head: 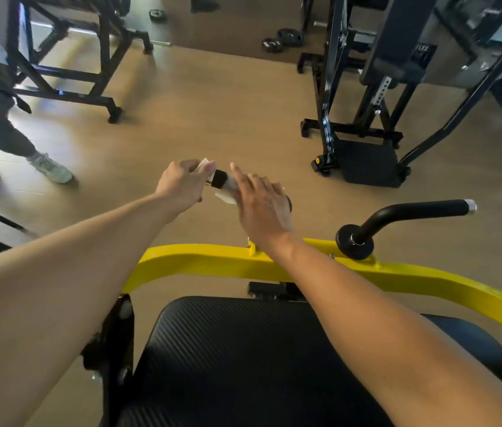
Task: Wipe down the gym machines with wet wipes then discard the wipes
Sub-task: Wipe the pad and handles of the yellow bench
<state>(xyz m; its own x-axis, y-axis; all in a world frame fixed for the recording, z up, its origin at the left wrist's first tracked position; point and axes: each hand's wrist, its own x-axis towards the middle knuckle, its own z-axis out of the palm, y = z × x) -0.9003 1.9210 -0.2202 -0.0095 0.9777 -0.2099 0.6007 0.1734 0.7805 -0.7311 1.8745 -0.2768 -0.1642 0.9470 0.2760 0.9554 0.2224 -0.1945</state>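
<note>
A yellow-framed machine (200, 257) with a black ribbed seat pad (243, 349) stands right below me. Its left black handle (220, 179) shows between my two hands. My left hand (181, 188) grips the handle's far end with a white wipe (206, 165) bunched in its fingers. My right hand (263, 208) lies over the handle with fingers mostly straight, and a white wipe corner (225, 197) sticks out from under it. The rest of this handle is hidden under my right hand. The machine's right handle (413, 211) is free.
A person's legs and pale shoes (51, 169) are at the left. Black machine frames stand at back left (68, 72) and right (366, 124). Weight plates (283, 40) lie on the tan floor at the back. Open floor lies ahead of the handle.
</note>
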